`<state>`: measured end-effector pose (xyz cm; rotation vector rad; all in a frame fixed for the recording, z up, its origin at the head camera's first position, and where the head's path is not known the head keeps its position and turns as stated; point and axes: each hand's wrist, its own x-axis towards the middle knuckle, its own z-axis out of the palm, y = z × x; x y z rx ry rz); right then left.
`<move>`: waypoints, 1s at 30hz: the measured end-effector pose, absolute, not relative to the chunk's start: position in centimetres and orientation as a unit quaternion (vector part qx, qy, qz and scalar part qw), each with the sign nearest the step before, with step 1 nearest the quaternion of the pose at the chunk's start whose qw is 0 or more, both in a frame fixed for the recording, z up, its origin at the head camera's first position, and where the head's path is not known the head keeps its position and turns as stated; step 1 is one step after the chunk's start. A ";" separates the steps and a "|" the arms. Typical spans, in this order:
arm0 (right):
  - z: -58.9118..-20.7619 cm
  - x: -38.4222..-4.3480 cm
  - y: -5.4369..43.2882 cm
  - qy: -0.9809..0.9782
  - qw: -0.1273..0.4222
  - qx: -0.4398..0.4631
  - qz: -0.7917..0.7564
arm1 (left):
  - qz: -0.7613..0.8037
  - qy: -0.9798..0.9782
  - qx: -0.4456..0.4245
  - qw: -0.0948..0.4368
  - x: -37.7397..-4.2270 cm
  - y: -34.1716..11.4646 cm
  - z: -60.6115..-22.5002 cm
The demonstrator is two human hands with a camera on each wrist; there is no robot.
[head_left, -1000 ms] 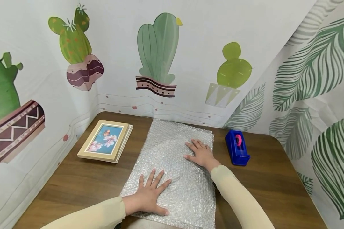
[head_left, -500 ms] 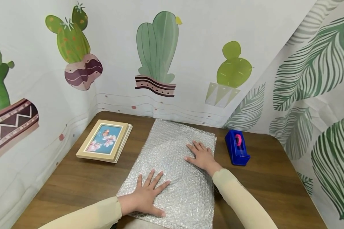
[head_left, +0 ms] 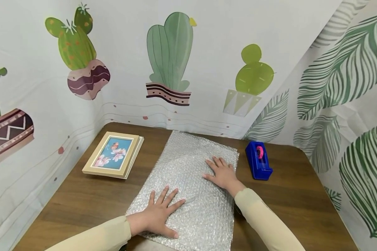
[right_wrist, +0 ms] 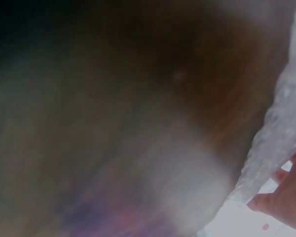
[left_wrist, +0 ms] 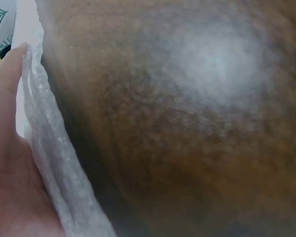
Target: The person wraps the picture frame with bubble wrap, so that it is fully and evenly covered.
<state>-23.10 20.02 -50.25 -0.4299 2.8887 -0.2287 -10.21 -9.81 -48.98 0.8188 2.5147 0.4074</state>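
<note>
A person in pale sleeves (head_left: 97,233) presses down on a sheet of bubble wrap (head_left: 188,157) laid lengthwise on a brown wood-grain table (head_left: 286,209), running from the far edge toward the wearer. The left hand (head_left: 158,216) lies palm down over the wrap's near left part, the right hand (head_left: 223,174) over its right side farther up; both have their fingers spread wide and grip nothing. The step in hand looks to be smoothing or steadying the sheet, and the next move would likely call for raising the palms cleanly, since so light a material could slide or curl with them. Left of the wrap sits a stack of picture frames (head_left: 113,153), the top one showing blossoms and a butterfly; right of it, well apart from the frames, stands a blue tape dispenser (head_left: 258,169) with a pink roll (head_left: 260,152). The tabletop shines around the wrap in the blurred wrist views. Behind the wrap, white fabric (head_left: 122,62) printed with potted cacti (head_left: 172,52) covers the wall, giving way on the right to large green leaves (head_left: 339,69).
</note>
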 end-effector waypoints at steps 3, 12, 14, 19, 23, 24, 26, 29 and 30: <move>-50.1 -22.8 20.2 0.981 0.102 -0.149 -0.065 | 0.147 0.913 0.304 0.228 -10.1 -10.0 -48.9; -50.4 -22.1 20.9 0.981 0.106 -0.145 -0.078 | 0.156 0.905 0.318 0.236 -10.4 -10.4 -48.9; -50.4 -22.0 21.0 0.980 0.107 -0.147 -0.079 | 0.161 0.902 0.323 0.238 -10.4 -10.6 -49.1; -50.4 -21.6 21.3 0.979 0.109 -0.155 -0.079 | 0.168 0.897 0.329 0.244 -10.5 -10.9 -49.4; -50.3 -21.3 21.6 0.979 0.110 -0.160 -0.068 | 0.166 0.895 0.330 0.249 -10.5 -11.1 -49.1; -50.3 -21.3 21.6 0.979 0.109 -0.162 -0.063 | 0.165 0.896 0.329 0.249 -10.5 -11.1 -49.0; -50.2 -21.3 21.8 0.978 0.106 -0.169 -0.061 | 0.163 0.896 0.329 0.250 -10.6 -11.2 -48.8; -50.1 -21.1 22.3 0.978 0.096 -0.179 -0.054 | 0.163 0.896 0.331 0.247 -10.7 -11.3 -48.6; -50.1 -21.1 22.5 0.978 0.094 -0.182 -0.050 | 0.163 0.895 0.334 0.247 -10.8 -11.3 -48.6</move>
